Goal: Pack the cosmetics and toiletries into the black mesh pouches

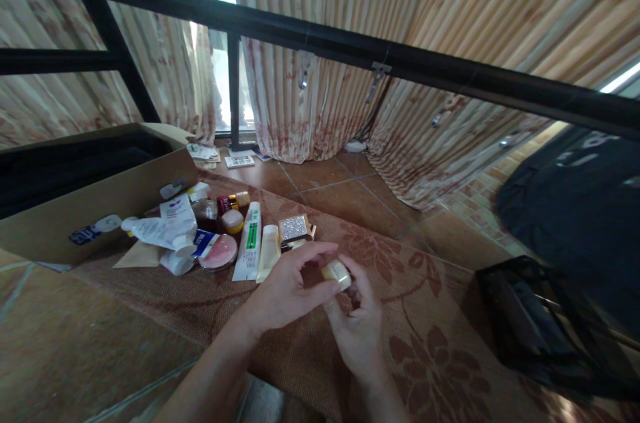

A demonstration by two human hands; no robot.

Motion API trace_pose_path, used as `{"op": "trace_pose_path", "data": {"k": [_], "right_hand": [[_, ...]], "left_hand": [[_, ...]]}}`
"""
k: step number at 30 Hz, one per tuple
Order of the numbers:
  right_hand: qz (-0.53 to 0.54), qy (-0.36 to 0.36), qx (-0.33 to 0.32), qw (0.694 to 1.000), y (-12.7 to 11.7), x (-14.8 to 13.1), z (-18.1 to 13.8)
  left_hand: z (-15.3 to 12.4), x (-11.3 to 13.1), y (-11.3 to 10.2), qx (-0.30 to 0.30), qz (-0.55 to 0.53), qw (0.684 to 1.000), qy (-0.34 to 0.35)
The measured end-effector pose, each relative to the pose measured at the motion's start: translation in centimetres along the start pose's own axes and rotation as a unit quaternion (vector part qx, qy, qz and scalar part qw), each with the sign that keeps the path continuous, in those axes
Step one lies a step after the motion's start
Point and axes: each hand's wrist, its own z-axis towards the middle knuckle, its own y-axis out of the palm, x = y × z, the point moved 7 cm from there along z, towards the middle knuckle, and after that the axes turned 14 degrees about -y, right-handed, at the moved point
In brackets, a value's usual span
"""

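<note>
A small pale yellow item (339, 274) is held above the patterned rug (435, 369), its grip shared by both hands: the left hand (285, 286) is closed on it with thumb and fingers, and its other side is clasped by the right hand (356, 323). No lettering can be made out on it. Just beyond the left hand, a cream tube (270, 248) is laid beside a white tube (250, 239) marked with a green panel, whose small print is too blurred to be read. White letters are carried on the blue label of a round pink container (220, 253), but the word cannot be told. Purple marks are borne by a white squeeze tube (173, 219), and blue-and-white stickers (95, 228) by the cardboard box (135, 193).
</note>
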Motion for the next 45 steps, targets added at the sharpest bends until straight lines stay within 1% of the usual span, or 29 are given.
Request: {"op": "trace_pose_path", "data": {"k": [5, 9, 13, 19, 22, 27, 32, 35, 39, 45], "right_hand": [[0.001, 0.005, -0.003, 1.000, 0.02, -0.21, 0.12], [0.015, 0.022, -0.007, 1.000, 0.04, -0.25, 0.13], [0.016, 0.036, 0.003, 0.999, -0.11, -0.20, 0.13], [0.024, 0.036, 0.037, 0.998, -0.19, -0.43, 0.15], [0.018, 0.037, 0.050, 0.998, -0.35, -0.31, 0.08], [0.001, 0.031, 0.029, 0.999, -0.31, -0.03, 0.11], [0.000, 0.017, 0.022, 1.000, -0.32, -0.23, 0.26], [0.002, 0.021, 0.015, 1.000, -0.27, -0.22, 0.22], [0.019, 0.036, 0.009, 0.999, -0.16, 0.01, 0.03], [0.041, 0.048, 0.014, 0.998, -0.03, 0.24, -0.07]], "left_hand": [[0.08, -0.15, -0.17, 0.006, -0.023, 1.000, -0.014], [0.21, -0.38, -0.37, 0.013, -0.052, 0.998, -0.027], [0.29, -0.59, -0.35, 0.013, -0.072, 0.996, -0.044], [0.23, -0.45, -0.26, 0.018, -0.034, 0.999, -0.030], [0.12, -0.57, -0.16, 0.017, -0.026, 0.999, -0.038], [-0.01, -0.51, 0.22, 0.000, -0.018, 0.998, -0.052], [0.04, -0.52, 0.34, -0.008, -0.044, 0.998, -0.054], [0.06, -0.45, 0.13, -0.002, -0.043, 0.998, -0.049], [0.04, -0.30, -0.29, 0.013, -0.015, 0.999, -0.048], [-0.04, -0.07, -0.35, 0.012, -0.010, 0.999, -0.038]]}}
